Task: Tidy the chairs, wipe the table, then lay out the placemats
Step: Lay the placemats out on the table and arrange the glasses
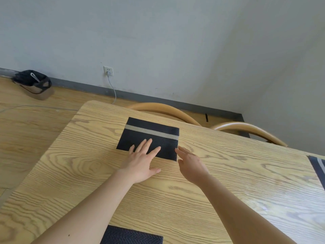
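Note:
A dark navy placemat with one pale stripe lies flat near the far edge of the wooden table. My left hand rests on its near edge with fingers straight and spread. My right hand is at the mat's near right corner, fingers extended and touching the corner edge. A second dark placemat shows at the bottom edge of the view. The striped corner of a third placemat shows at the right edge.
Two curved wooden chair backs sit tucked against the table's far side. On the wooden floor at the left stands a bag. A wall socket has a cable running down behind the table.

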`<state>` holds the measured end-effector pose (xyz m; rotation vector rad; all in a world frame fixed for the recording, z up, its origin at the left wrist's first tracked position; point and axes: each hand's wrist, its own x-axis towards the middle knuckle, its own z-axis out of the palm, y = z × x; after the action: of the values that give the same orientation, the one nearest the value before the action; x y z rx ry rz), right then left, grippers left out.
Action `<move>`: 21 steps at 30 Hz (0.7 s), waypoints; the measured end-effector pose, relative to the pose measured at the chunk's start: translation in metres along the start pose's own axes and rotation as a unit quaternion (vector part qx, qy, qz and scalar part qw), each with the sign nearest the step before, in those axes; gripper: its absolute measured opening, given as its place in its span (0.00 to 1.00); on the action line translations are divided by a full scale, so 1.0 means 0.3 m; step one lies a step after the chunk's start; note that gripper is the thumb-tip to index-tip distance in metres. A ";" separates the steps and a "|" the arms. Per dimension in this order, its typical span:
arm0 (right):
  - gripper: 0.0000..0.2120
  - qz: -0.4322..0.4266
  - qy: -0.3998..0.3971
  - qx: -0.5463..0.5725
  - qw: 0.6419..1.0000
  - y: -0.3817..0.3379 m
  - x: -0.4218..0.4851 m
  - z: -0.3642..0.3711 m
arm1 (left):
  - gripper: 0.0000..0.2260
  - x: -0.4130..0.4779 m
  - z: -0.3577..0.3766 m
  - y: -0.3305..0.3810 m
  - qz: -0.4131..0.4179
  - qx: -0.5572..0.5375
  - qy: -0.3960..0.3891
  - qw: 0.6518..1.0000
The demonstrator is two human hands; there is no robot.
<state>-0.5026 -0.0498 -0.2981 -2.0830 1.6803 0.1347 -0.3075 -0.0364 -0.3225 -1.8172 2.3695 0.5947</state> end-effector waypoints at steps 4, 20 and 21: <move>0.23 0.000 0.030 0.009 0.999 0.002 -0.069 -0.058 | 0.32 -0.013 -0.049 0.079 0.022 -0.021 0.031 0.999; 0.19 0.093 0.144 0.037 0.985 0.277 -0.569 -0.303 | 0.27 -0.125 -0.207 0.642 0.173 -0.037 0.060 0.982; 0.19 0.107 0.149 0.039 0.982 0.324 -0.620 -0.310 | 0.27 -0.137 -0.213 0.705 0.185 -0.035 0.056 0.981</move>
<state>-0.6601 0.0655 -0.1774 -1.9354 2.0483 -0.1818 -0.4858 0.0230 -0.1991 -1.4753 2.8240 0.6318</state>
